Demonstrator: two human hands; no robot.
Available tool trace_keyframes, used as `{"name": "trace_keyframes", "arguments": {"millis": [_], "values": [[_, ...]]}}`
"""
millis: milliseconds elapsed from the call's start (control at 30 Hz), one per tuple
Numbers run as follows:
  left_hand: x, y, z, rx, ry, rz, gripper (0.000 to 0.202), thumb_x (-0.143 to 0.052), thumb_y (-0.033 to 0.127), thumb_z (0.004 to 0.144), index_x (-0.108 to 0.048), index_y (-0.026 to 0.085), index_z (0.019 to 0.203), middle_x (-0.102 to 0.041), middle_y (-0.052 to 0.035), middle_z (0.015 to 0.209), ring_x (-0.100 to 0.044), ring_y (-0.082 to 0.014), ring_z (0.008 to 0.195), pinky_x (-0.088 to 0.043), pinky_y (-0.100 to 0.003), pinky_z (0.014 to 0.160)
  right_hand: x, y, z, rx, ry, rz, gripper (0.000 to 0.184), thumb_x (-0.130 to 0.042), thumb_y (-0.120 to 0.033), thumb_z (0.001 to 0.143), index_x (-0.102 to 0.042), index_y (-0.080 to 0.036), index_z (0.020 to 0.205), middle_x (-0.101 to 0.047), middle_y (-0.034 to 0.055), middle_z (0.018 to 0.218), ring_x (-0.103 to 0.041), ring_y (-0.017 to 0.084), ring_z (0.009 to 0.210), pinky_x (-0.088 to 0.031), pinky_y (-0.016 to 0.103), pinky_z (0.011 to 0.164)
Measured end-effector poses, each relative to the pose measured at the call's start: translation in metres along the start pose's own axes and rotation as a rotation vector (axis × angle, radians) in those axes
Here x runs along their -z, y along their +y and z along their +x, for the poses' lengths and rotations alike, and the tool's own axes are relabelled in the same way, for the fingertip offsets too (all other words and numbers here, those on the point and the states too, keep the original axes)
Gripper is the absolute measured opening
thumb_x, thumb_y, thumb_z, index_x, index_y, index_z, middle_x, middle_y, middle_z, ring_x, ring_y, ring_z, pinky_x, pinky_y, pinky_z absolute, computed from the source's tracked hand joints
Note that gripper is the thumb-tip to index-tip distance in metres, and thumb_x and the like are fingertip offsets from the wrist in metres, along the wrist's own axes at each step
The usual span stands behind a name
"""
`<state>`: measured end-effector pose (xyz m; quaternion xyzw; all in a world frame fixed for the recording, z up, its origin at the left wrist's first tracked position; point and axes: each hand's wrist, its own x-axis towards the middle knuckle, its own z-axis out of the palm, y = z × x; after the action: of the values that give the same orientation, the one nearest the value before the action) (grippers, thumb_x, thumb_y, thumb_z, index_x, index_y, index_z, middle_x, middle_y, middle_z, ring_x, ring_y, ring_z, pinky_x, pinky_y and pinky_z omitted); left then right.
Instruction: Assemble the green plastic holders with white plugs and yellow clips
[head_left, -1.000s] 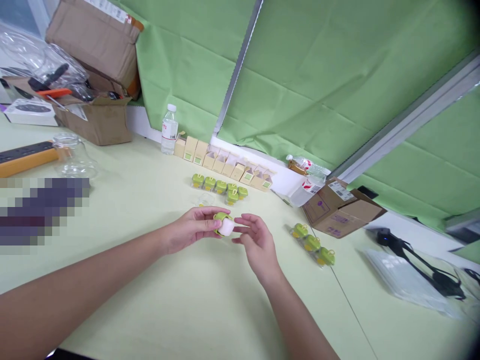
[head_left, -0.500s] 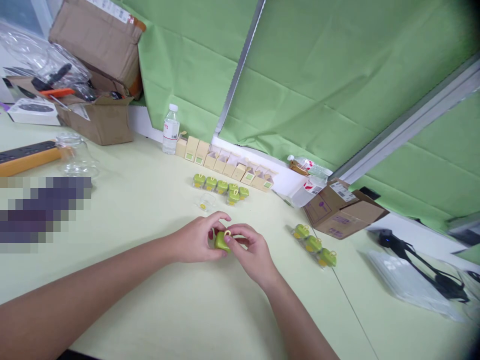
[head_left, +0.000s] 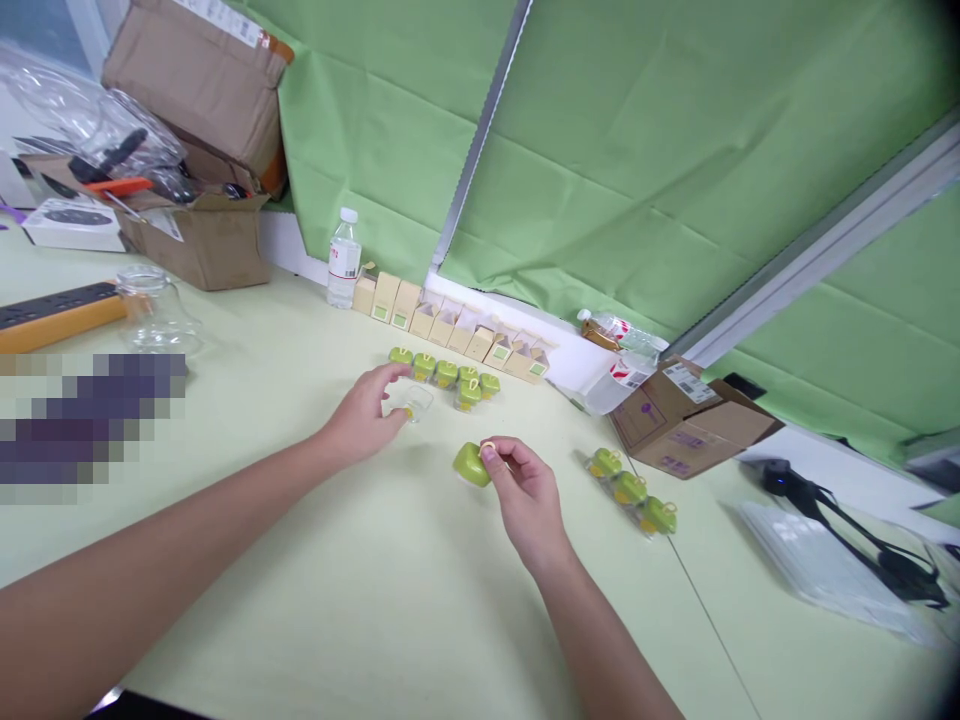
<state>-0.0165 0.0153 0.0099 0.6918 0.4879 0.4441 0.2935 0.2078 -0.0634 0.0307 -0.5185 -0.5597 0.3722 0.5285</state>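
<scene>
The right hand (head_left: pixel 527 490) has its grip pinched together, thumb and fingers clamped on the yellow loop (head_left: pixel 487 443) of a green case (head_left: pixel 471 467), which lies at ten o'clock from that hand; whether it touches the tabletop (head_left: pixel 390 610) I cannot tell. Taking this case as the clock's centre, three green-topped cases (head_left: pixel 630 488) stand in a slanting row at three o'clock. At ten, the left hand (head_left: pixel 364 415) has thumb and index finger spread apart, the thumb right beside a clear shell (head_left: pixel 421 401); contact there is unclear. Between eleven and twelve, six similar cases (head_left: pixel 446 373) cluster closely. Beyond them, at twelve, runs a row of beige boxes (head_left: pixel 445 326), with an upright bottle (head_left: pixel 343 262) at eleven
</scene>
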Motion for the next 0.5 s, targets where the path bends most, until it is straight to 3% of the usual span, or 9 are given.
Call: {"name": "trace_keyframes", "arguments": {"millis": [100, 200, 333, 500], "values": [[-0.001, -0.017, 0.010, 0.013, -0.146, 0.016, 0.081, -0.061, 0.021, 0.075, -0.033, 0.024, 0.151, -0.036, -0.0117, 0.155, -0.039, -0.0339, 0.137, -0.041, -0.044, 0.104, -0.001, -0.002, 0.000, 0.002, 0.045, -0.004, 0.026, -0.070, -0.046, 0.083, -0.067, -0.020, 0.084, -0.065, 0.0030, 0.086, -0.059, 0.017, 0.078, -0.050, 0.028, 0.071], [-0.007, -0.024, 0.012, -0.026, -0.247, -0.007, 0.081, -0.062, 0.023, 0.076, -0.032, 0.024, 0.151, -0.046, -0.0118, 0.148, -0.047, -0.0324, 0.131, -0.042, -0.041, 0.104, -0.002, -0.003, 0.000, 0.013, 0.073, -0.013, 0.027, -0.070, -0.047, 0.081, -0.067, -0.020, 0.084, -0.066, 0.0038, 0.088, -0.060, 0.018, 0.079, -0.051, 0.029, 0.071], [-0.014, -0.016, 0.002, -0.129, -0.253, 0.058, 0.062, -0.062, 0.028, 0.079, -0.048, 0.021, 0.139, -0.054, -0.0105, 0.138, -0.054, -0.0297, 0.124, -0.042, -0.039, 0.104, -0.002, -0.003, 0.000, 0.046, 0.110, -0.024, 0.026, -0.070, -0.046, 0.083, -0.067, -0.020, 0.085, -0.066, 0.0045, 0.090, -0.061, 0.019, 0.084, -0.052, 0.030, 0.074], [-0.024, 0.006, -0.022, -0.212, -0.374, 0.063, 0.061, -0.067, 0.030, 0.077, -0.049, 0.022, 0.135, -0.059, -0.0098, 0.126, -0.059, -0.0277, 0.110, -0.047, -0.038, 0.095, -0.002, -0.001, -0.002, 0.133, 0.097, -0.058, 0.020, -0.064, -0.041, 0.089, -0.068, -0.022, 0.090, -0.066, 0.0052, 0.095, -0.061, 0.019, 0.088, -0.052, 0.031, 0.076]]}}
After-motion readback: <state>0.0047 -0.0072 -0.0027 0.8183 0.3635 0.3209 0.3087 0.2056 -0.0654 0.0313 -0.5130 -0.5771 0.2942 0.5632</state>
